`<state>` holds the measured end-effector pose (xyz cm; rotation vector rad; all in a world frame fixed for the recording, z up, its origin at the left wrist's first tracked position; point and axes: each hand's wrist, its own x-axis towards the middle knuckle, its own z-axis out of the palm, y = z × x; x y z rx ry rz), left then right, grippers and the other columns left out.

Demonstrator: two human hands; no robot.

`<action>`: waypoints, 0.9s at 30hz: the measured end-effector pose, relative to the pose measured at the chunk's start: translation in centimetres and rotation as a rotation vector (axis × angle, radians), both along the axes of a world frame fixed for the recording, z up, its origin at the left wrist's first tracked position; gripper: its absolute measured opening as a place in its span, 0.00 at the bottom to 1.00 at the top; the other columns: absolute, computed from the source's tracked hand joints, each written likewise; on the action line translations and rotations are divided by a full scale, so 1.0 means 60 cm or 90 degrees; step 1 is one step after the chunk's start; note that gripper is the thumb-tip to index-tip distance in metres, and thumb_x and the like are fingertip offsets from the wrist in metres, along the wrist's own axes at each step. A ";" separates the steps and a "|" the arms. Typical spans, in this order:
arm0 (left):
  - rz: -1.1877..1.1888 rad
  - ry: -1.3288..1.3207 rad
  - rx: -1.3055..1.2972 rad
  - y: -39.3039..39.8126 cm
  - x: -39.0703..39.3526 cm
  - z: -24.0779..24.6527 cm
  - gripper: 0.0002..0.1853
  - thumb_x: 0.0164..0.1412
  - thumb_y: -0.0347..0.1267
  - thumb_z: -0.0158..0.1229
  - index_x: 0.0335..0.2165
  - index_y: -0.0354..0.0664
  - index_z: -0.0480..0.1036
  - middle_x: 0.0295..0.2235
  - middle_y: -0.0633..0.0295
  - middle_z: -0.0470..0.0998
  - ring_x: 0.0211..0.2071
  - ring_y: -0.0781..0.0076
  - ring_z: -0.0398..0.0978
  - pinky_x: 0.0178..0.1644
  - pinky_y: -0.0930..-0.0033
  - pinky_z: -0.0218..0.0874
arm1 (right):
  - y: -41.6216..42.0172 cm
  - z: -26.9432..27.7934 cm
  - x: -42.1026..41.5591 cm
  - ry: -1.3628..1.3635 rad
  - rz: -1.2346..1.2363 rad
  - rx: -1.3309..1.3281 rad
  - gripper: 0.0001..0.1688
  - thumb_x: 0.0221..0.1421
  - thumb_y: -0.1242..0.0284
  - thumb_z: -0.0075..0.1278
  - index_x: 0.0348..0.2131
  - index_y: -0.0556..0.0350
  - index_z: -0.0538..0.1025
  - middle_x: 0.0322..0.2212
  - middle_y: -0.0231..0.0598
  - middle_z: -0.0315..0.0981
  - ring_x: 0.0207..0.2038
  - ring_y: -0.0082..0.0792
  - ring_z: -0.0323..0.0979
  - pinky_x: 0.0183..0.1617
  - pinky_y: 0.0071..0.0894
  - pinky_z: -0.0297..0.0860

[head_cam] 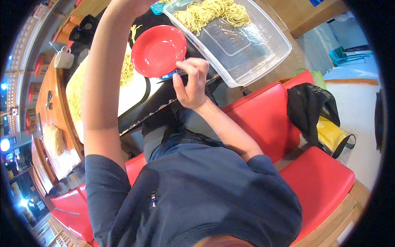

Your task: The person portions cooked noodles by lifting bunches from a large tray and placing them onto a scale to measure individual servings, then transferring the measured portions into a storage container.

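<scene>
My right hand (pixel 192 81) is beside a red plate (pixel 159 51), its thumb and fingers apart and nothing visible between them. The fingertips are close to the plate's rim; contact cannot be told. Beneath the plate sits a small scale with a lit blue display (pixel 169 75). My left arm reaches over a white tray (pixel 135 95) of yellow noodles (pixel 126 72), and my left hand (pixel 144 4) is mostly cut off by the top edge. To the right, a clear plastic tub (pixel 262 58) holds more yellow noodles (pixel 213 12) at its far end.
A few loose noodles (pixel 135 32) lie past the plate. A blue plastic item (pixel 157 8) touches the tub's corner. Leftward, a white mug (pixel 64 59) and a bag of noodles (pixel 53 139) stand on wooden surfaces. Red padded seats (pixel 259 114) and a black bag (pixel 311 108) are at right.
</scene>
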<state>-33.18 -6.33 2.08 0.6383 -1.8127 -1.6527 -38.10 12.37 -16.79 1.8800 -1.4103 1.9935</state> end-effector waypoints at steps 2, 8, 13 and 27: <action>0.004 0.000 -0.024 -0.002 -0.057 0.000 0.10 0.55 0.24 0.56 0.38 0.41 0.71 0.28 0.66 0.73 0.27 0.80 0.72 0.30 0.77 0.66 | 0.025 0.029 -0.013 0.020 0.003 -0.018 0.17 0.46 0.77 0.53 0.40 0.55 0.72 0.35 0.42 0.65 0.39 0.41 0.62 0.47 0.43 0.60; 0.087 -0.341 -0.490 -0.024 -0.190 -0.153 0.10 0.51 0.27 0.55 0.35 0.37 0.74 0.26 0.53 0.77 0.27 0.64 0.75 0.32 0.66 0.67 | 0.076 0.109 -0.119 0.040 -0.087 -0.033 0.09 0.44 0.80 0.51 0.31 0.54 0.76 0.28 0.37 0.67 0.33 0.40 0.64 0.41 0.40 0.63; -0.111 -0.518 -0.667 0.013 -0.233 -0.254 0.19 0.50 0.25 0.55 0.44 0.45 0.73 0.39 0.45 0.72 0.43 0.44 0.73 0.46 0.54 0.66 | 0.081 0.105 -0.192 0.075 -0.085 0.199 0.08 0.46 0.78 0.53 0.31 0.56 0.75 0.29 0.43 0.68 0.34 0.43 0.67 0.39 0.40 0.64; -0.253 -0.466 -0.582 0.009 -0.151 -0.159 0.15 0.48 0.22 0.53 0.37 0.40 0.78 0.38 0.54 0.76 0.44 0.57 0.74 0.49 0.62 0.64 | 0.076 0.084 -0.186 0.286 -0.149 0.250 0.06 0.44 0.68 0.56 0.23 0.46 0.74 0.19 0.30 0.66 0.23 0.32 0.68 0.28 0.33 0.62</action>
